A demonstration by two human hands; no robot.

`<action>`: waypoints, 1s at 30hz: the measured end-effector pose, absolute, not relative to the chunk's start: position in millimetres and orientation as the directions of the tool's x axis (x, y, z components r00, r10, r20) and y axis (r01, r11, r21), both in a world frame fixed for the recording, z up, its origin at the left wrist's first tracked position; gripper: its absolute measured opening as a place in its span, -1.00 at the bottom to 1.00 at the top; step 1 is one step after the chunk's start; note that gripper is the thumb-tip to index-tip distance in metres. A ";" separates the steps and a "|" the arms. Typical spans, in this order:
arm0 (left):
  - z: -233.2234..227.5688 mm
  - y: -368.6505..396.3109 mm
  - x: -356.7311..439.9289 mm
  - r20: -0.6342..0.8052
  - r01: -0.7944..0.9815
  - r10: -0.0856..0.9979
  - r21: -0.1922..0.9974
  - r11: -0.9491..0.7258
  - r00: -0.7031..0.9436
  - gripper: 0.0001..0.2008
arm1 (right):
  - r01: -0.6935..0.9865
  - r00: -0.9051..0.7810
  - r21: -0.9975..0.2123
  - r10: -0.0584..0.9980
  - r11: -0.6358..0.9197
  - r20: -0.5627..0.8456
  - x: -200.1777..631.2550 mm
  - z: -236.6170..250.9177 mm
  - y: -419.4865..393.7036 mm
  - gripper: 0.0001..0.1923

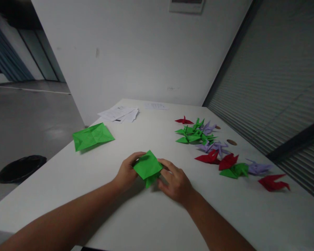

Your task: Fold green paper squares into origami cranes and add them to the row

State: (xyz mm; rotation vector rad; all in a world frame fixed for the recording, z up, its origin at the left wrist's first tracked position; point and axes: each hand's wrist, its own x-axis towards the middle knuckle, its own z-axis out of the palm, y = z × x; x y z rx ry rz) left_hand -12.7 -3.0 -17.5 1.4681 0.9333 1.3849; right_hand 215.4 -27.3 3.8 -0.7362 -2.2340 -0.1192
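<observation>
My left hand [127, 172] and right hand [175, 181] meet on the near middle of the white table [146, 216], each pinching an edge of the folded green paper [148, 166] that sits between them, its lower tip tucked by my right fingers. Farther left lies a creased green sheet [92, 136], and to the right a scatter of paper cranes [214, 150]. Farthest off, white papers [119, 114] rest near the wall.
</observation>
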 end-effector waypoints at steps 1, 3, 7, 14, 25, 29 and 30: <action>-18.4 -3.4 -13.1 0.343 -0.009 0.935 0.939 -0.344 0.085 -0.63 | 0.542 -0.486 -0.180 0.480 0.821 0.730 212.3 2.7 -27.8 -0.70; -20.1 -4.3 -13.9 0.347 0.046 0.934 0.935 -0.351 0.080 -0.66 | 0.518 -0.367 -0.290 0.515 0.805 0.775 205.9 -1.8 -27.8 -0.63; -21.4 -4.9 -14.5 0.341 0.088 0.936 0.933 -0.348 0.082 -0.61 | 0.401 -0.087 -0.607 0.688 0.687 0.721 195.5 -18.2 -22.2 -0.51; -20.2 -10.2 -13.7 0.287 -0.048 0.910 0.957 -0.286 0.300 -0.33 | 0.354 0.047 -0.743 0.783 0.568 0.620 199.6 -22.8 -9.8 -0.67; -16.2 -9.5 -9.2 0.068 -0.294 0.934 0.955 0.041 0.352 -0.45 | 0.369 -0.151 -0.649 0.732 0.665 0.664 201.6 -3.9 -15.3 -0.77; -16.9 -8.3 -7.1 0.096 -0.157 0.933 0.987 -0.043 0.346 -0.71 | 0.364 -0.163 -0.634 0.717 0.682 0.678 199.2 -5.8 -16.9 -0.74; -16.4 -8.5 -6.8 0.098 -0.126 0.932 0.990 -0.057 0.348 -0.75 | 0.359 -0.171 -0.630 0.712 0.689 0.681 199.2 -5.9 -17.3 -0.73</action>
